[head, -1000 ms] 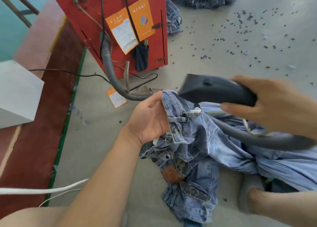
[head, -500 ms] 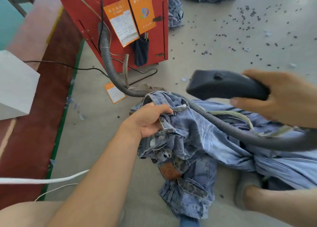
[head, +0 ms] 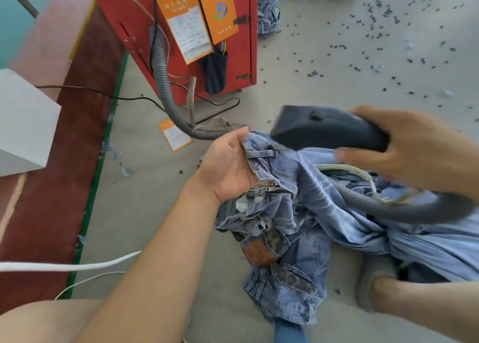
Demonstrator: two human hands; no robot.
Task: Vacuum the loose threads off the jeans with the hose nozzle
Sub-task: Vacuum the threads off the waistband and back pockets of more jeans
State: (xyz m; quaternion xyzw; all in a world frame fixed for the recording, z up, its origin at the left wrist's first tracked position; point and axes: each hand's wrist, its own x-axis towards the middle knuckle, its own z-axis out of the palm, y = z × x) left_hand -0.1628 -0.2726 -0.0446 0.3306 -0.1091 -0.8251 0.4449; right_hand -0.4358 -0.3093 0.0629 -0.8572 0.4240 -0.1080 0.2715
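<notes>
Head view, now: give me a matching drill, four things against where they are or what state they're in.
Things:
1. nozzle
2. jeans
3. corrugated hose
4. orange sheet

States:
A. flat on the floor by the red cabinet
B. waistband held up by the left hand
C. runs down the red cabinet front
D. held in the right hand, above the waistband

Pairs: 1-D, 2-B, 3-C, 4-A

The red box (head: pixel 181 31) has two orange cards; one orange card (head: pixel 219 11) shows a small round blue and green sign; the other orange card (head: pixel 185 29) holds a white sheet; the writing on all of them is too blurry to read.
</notes>
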